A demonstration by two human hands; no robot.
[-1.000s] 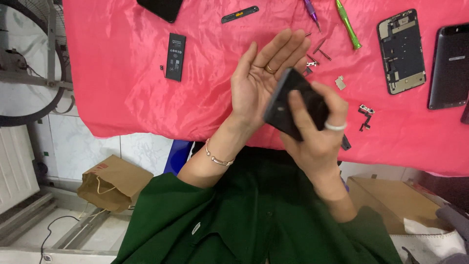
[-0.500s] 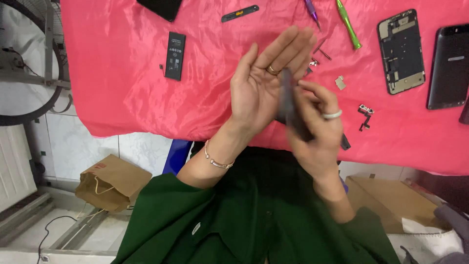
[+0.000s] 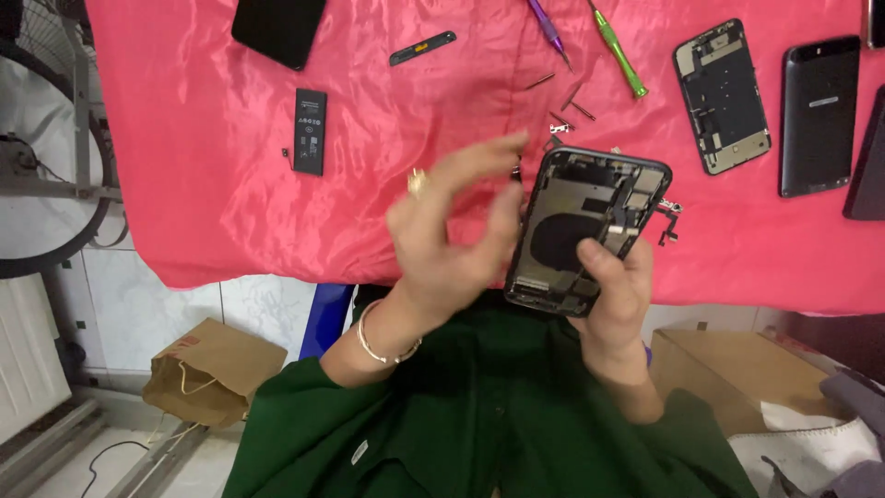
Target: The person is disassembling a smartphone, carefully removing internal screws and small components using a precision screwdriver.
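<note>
Right of frame centre, over the pink cloth, the opened phone shell stands nearly upright, long axis tilting upper right, clasped low by the right hand, while the blurred left hand hovers open-fingered just left of it.

Bright even light, motion blur on left hand

Single head-worn view, steeply down, close over pink-covered table.
</note>
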